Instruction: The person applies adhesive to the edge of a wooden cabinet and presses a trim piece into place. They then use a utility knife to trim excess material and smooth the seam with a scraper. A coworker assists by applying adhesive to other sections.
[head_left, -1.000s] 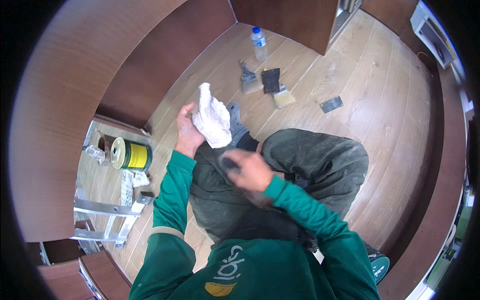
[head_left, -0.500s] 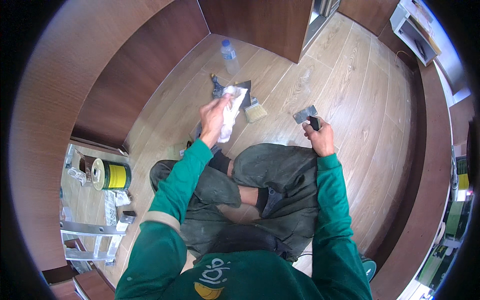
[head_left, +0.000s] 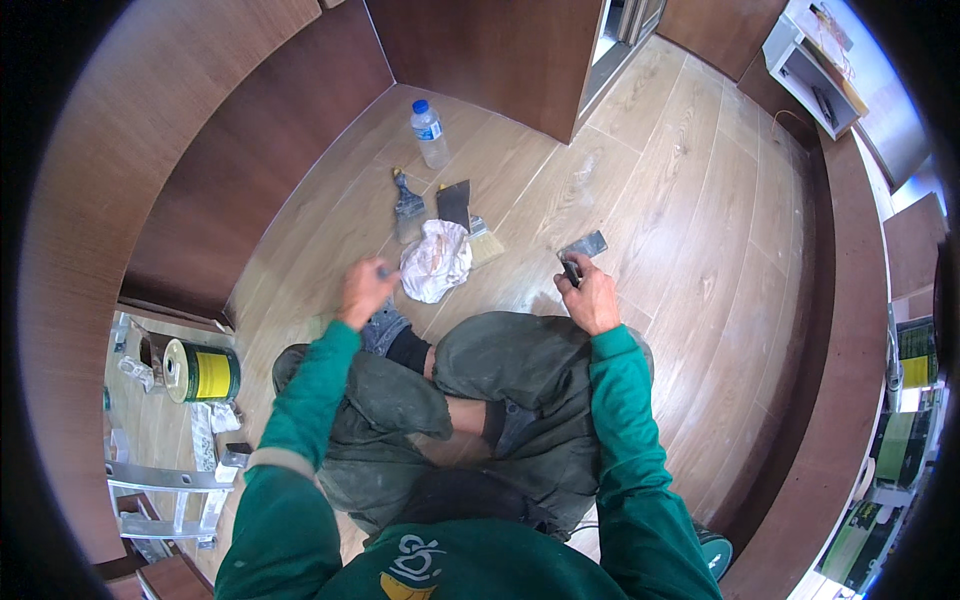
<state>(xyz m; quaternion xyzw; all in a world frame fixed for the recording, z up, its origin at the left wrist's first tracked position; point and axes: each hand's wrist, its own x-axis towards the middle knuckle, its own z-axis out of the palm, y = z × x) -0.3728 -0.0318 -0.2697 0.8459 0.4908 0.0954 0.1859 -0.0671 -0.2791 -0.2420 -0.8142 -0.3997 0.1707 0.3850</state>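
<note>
The person sits cross-legged on the wood-look floor (head_left: pixel 690 260), and a crumpled white rag (head_left: pixel 437 262) lies just ahead of one grey-socked foot (head_left: pixel 384 328). Left of the rag, the left hand (head_left: pixel 366 293) has its fingers bent; from here I can't tell whether it grips anything. The right hand (head_left: pixel 590 297) pinches a small black piece (head_left: pixel 571 273) right by a grey rectangular plate (head_left: pixel 584 244). Around the rag's far side lie a dark-handled paintbrush (head_left: pixel 409 205), a flat dark square (head_left: pixel 454 203) and a pale-bristled paintbrush (head_left: pixel 486 243); a blue-capped water bottle (head_left: pixel 430 135) stands beyond.
</note>
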